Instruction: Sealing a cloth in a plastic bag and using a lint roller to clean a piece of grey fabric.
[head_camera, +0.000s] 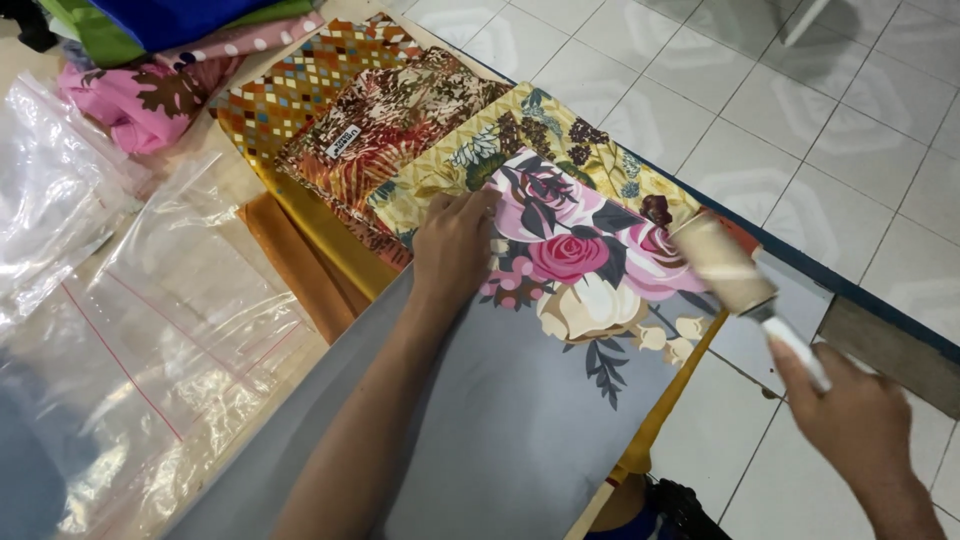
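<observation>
Nearest the camera, the right hand (858, 420) sits at the lower right, its wrist cut off by the frame edge. Its fingers are wrapped tight around the white handle of a lint roller with a beige sticky drum (722, 263). Most of the handle is hidden inside the fist, and the drum is slightly blurred. The roller's long axis runs diagonally, from the hand up and to the left, and the drum lies at the right edge of a folded grey cloth printed with pink and cream roses (570, 300).

That cloth lies on top of a fanned row of folded patterned fabrics (380, 130) on the table. The left hand (455, 245) rests palm down on its upper part, fingers held loosely together and slightly curled, gripping nothing. Its fingertips press near the printed flowers. Clear plastic zip bags (160, 300) lie crumpled to the left, their contents hard to make out.
</observation>
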